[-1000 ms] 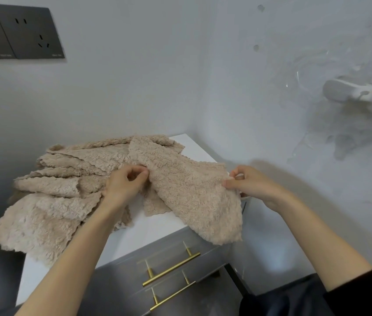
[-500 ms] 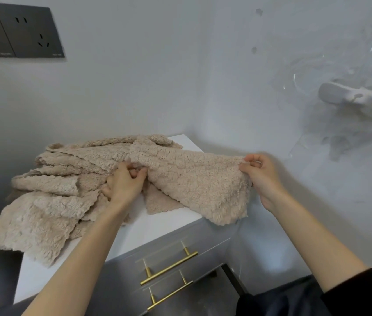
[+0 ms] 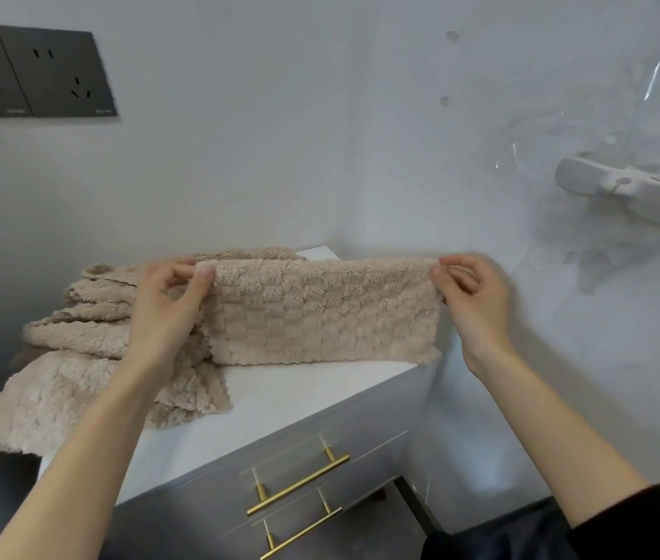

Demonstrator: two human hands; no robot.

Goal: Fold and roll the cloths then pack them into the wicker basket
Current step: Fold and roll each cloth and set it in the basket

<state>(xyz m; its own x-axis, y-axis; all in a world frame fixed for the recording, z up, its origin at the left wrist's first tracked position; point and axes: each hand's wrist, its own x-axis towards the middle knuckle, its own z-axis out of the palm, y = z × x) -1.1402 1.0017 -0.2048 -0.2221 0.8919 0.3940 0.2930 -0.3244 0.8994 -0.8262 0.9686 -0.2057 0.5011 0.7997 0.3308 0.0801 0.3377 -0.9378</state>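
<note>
A beige fluffy cloth [image 3: 320,313] with a checked pile hangs stretched flat between my hands above the white cabinet top [image 3: 279,398]. My left hand [image 3: 166,309] pinches its upper left corner and my right hand [image 3: 471,301] pinches its upper right corner. The cloth's lower edge reaches down to the cabinet top. A heap of several more beige cloths [image 3: 77,357] lies at the left of the cabinet top, partly behind my left hand. One of them droops over the left edge. No wicker basket shows in this view.
The grey cabinet has two drawers with brass bar handles [image 3: 298,485]. It stands in a corner between two pale walls. Dark wall sockets [image 3: 33,70] sit at the upper left. A white holder [image 3: 627,192] sticks out from the right wall.
Both hands have lifted the cloth off the heap and drawn it taut. My left hand rose from the pile to the cloth's top corner. My right hand moved up and rightward.
</note>
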